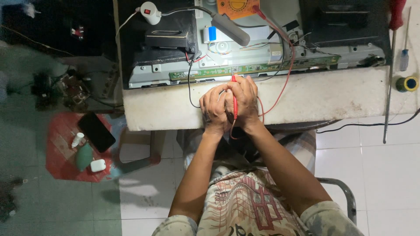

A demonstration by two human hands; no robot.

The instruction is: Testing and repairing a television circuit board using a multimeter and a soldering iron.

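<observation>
Item: red probe (235,101), clasped by left hand (214,109) and right hand (243,102), both closed round it; tip on green circuit strip (253,68) of opened panel (144,74); orange meter (237,7) connected; probing under way

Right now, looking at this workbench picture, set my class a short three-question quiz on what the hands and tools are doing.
1. True or false: the left hand and right hand are pressed together around the red probe.
2. Where does the probe's tip point? A) at the solder spool B) at the long green circuit board C) at the black phone
3. Fill in: the red lead runs up to the ______ multimeter at the top edge.

Key: 1 true; 2 B; 3 orange.
</observation>
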